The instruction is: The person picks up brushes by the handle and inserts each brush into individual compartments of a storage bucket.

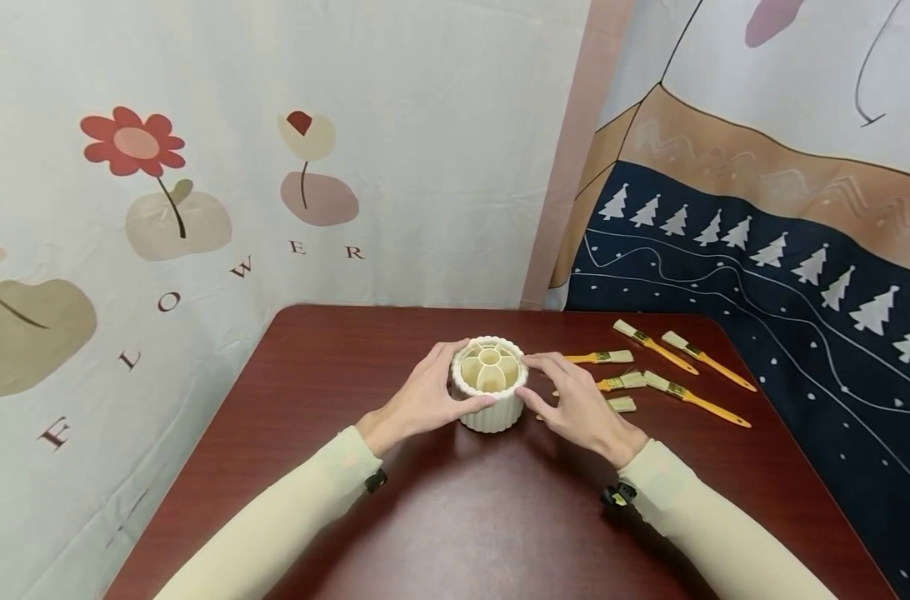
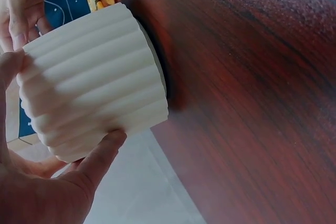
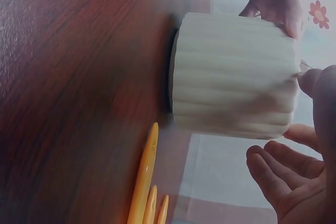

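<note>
A cream, fluted round brush holder (image 1: 489, 412) stands upright near the middle of the table, its open top split into petal-like compartments around a central ring. My left hand (image 1: 428, 393) grips its left side, thumb across the front and fingers round the back near the rim. On the opposite side my right hand (image 1: 578, 408) holds the rim between thumb and index finger, the other fingers off it. The ribbed wall of the holder (image 2: 94, 77) fills much of the left wrist view. In the right wrist view, the holder (image 3: 233, 74) has a dark line under its base.
Several paintbrushes (image 1: 695, 400) with yellow handles and pale bristles lie right of the holder, some partly hidden by the right hand. The dark red table (image 1: 335, 350) meets a flower-printed cloth (image 1: 440, 167) behind and a navy tree-patterned cloth (image 1: 725, 275) at right.
</note>
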`<state>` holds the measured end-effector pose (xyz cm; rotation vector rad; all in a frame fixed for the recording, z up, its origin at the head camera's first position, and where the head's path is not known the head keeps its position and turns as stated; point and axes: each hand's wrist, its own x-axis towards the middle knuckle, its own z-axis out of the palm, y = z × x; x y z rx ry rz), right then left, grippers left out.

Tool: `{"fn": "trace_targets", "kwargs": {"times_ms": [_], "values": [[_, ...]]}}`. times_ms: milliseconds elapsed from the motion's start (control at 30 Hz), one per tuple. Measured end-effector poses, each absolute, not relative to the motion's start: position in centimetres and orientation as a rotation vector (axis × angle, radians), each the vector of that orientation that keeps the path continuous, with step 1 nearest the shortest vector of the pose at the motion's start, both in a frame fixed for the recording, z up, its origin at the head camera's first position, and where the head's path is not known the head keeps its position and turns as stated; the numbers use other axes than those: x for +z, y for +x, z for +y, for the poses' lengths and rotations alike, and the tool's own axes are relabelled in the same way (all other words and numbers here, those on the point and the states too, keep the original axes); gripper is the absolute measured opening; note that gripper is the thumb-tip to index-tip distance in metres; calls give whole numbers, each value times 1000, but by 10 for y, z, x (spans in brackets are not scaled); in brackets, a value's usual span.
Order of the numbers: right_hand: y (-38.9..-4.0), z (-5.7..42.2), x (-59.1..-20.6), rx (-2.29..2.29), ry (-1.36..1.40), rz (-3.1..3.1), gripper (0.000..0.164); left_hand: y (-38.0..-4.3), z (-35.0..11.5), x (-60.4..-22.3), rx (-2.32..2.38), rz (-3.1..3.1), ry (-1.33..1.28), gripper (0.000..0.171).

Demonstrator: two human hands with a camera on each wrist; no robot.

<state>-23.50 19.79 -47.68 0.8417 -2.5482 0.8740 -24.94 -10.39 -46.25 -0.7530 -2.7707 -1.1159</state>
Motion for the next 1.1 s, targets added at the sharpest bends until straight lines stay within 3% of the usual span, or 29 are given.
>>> {"fn": "trace_targets", "kwargs": {"times_ms": [333, 833, 1100], "values": [[-243, 214, -469, 895, 778, -2587, 52, -247, -105, -462, -1126, -2786, -734, 111], [-255, 280, -481, 794, 692, -2899, 51, -248, -104, -464, -1141, -2794, -721, 110], [-254, 309, -493, 648, 719, -2995, 37, -248, -105, -464, -1133, -2794, -728, 110]]}}
